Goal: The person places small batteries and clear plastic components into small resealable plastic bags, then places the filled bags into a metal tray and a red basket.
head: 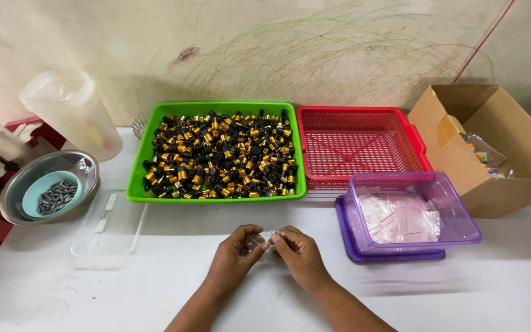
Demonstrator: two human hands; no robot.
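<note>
A: Hands?
B: Left hand (232, 255) & right hand (296, 252) both pinching a small clear plastic bag (265, 238), above white table (462, 289), in front of green plastic tray (137, 178) w/ black-gold caps (219, 157).

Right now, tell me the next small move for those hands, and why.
Probably pull the mouth of the small clear bag open. Both the left hand and right hand pinch it between fingertips, it looks empty, and the green tray of black-and-gold caps lies just beyond.
</note>
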